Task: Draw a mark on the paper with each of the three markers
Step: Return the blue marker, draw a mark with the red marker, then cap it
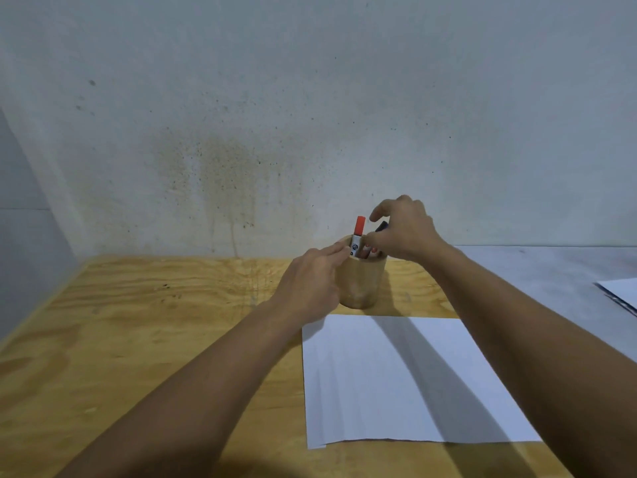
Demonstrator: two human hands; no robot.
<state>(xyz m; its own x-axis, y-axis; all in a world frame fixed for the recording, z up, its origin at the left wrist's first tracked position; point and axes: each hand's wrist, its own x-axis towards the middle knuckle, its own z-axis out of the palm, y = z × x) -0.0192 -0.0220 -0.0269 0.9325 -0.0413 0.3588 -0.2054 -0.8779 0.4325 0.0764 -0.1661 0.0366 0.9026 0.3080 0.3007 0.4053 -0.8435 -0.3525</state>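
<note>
A round wooden cup (362, 284) stands on the plywood table just beyond a blank white sheet of paper (386, 384). A red-capped marker (358, 232) stands upright in the cup. A dark-capped marker (382, 226) leans to the right in it, mostly hidden by my right hand (403, 232). That hand hovers over the cup's mouth with thumb and fingers curled round the dark marker's top. My left hand (310, 284) grips the cup's left side, its index finger on the rim beside the red marker. I cannot make out a third marker.
The plywood table (155, 322) meets a stained grey wall right behind the cup. To the right lies a grey surface (537, 267) with another white sheet on a dark folder (620, 293) at the frame's edge. My forearms shade part of the paper.
</note>
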